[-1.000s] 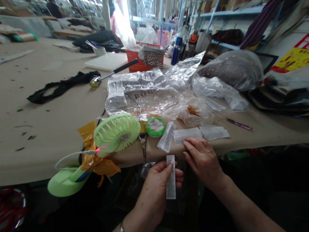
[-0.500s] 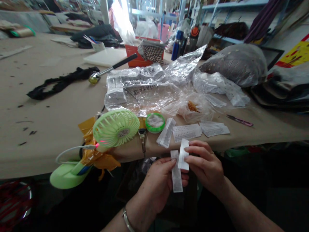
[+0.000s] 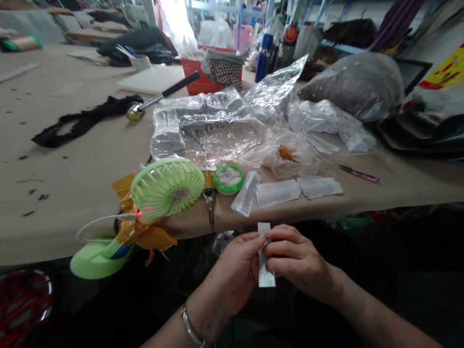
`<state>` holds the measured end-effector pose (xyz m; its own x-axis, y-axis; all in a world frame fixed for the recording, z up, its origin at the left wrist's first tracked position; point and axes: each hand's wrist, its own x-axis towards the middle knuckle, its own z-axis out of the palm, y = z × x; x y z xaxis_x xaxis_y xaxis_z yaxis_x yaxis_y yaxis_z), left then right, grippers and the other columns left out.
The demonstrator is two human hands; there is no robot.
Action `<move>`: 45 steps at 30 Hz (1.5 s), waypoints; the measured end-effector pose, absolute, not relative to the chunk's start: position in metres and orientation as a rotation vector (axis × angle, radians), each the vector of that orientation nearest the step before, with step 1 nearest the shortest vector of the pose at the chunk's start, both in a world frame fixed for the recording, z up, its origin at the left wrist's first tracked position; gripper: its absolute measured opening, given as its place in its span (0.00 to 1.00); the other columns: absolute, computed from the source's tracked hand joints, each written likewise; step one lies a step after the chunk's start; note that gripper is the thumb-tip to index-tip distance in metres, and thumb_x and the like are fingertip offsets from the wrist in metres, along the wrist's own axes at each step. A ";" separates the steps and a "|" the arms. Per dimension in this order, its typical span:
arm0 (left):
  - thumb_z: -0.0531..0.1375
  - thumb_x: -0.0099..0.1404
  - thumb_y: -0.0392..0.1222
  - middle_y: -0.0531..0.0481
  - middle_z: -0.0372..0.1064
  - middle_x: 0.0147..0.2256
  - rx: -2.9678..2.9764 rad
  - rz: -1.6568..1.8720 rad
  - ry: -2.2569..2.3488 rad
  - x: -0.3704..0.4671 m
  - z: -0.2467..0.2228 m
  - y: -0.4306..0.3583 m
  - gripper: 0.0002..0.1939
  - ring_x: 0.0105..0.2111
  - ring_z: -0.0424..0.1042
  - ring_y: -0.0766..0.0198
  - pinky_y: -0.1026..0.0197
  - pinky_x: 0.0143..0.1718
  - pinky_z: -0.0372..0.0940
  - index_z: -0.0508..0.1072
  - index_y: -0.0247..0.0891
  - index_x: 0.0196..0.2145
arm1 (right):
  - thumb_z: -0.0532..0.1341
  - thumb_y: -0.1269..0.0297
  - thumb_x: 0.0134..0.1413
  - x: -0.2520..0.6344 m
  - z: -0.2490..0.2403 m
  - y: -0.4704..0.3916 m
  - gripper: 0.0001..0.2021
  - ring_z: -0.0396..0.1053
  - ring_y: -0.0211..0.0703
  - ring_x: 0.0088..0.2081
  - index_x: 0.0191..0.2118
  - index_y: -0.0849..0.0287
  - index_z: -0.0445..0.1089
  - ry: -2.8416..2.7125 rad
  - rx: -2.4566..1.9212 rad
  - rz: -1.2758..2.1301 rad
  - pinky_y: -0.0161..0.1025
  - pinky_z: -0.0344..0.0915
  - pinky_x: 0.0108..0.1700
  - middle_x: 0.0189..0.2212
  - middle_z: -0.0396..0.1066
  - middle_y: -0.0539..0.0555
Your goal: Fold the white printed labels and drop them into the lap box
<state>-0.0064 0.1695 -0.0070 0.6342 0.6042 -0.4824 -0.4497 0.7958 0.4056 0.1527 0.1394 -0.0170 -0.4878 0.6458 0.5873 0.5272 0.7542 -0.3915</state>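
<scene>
Just off the table's front edge, my left hand point(image 3: 235, 270) pinches a narrow white printed label point(image 3: 267, 279) between thumb and fingers. From the other side, my right hand point(image 3: 302, 258) closes on the same label, its fingers lying across the middle. Whether several labels lie together there I cannot tell. On the table edge above my hands are three groups of white printed labels: a slanted stack point(image 3: 246, 194), a fanned middle row point(image 3: 278, 194) and another fanned group point(image 3: 319, 187) to the right.
A green fan point(image 3: 168, 187) is taped at the table edge, beside a green-rimmed dish of white fluff point(image 3: 228, 179) and a slim pointed tool point(image 3: 210, 208). Behind lie clear plastic packaging point(image 3: 217, 140), a bag of brown bands point(image 3: 287, 153), pink-handled snips point(image 3: 358, 173) and a long-handled hammer-like tool point(image 3: 163, 96).
My right hand has moved left and down, bringing its separate label onto the one in my left hand. Both hands now meet there. The camera view has shifted slightly.
</scene>
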 end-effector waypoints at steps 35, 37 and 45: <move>0.61 0.60 0.43 0.44 0.74 0.26 0.371 0.507 0.814 0.001 -0.010 0.160 0.11 0.23 0.72 0.63 0.62 0.27 0.67 0.73 0.30 0.34 | 0.59 0.78 0.53 0.199 -0.018 0.134 0.12 0.68 0.50 0.50 0.42 0.55 0.70 -1.764 -1.148 -0.007 0.53 0.67 0.50 0.41 0.73 0.55; 0.61 0.60 0.40 0.45 0.73 0.26 0.375 0.537 0.765 -0.001 -0.010 0.160 0.10 0.23 0.71 0.65 0.65 0.26 0.65 0.74 0.29 0.35 | 0.59 0.75 0.55 0.176 -0.016 0.127 0.09 0.68 0.48 0.49 0.40 0.56 0.71 -1.924 -1.019 0.106 0.52 0.67 0.50 0.39 0.73 0.55; 0.63 0.56 0.33 0.48 0.70 0.24 0.234 0.665 0.660 -0.008 -0.010 0.163 0.04 0.22 0.68 0.71 0.71 0.23 0.61 0.75 0.28 0.27 | 0.58 0.73 0.58 0.143 -0.025 0.124 0.06 0.69 0.41 0.47 0.35 0.58 0.72 -2.159 -0.902 0.162 0.45 0.60 0.55 0.35 0.75 0.51</move>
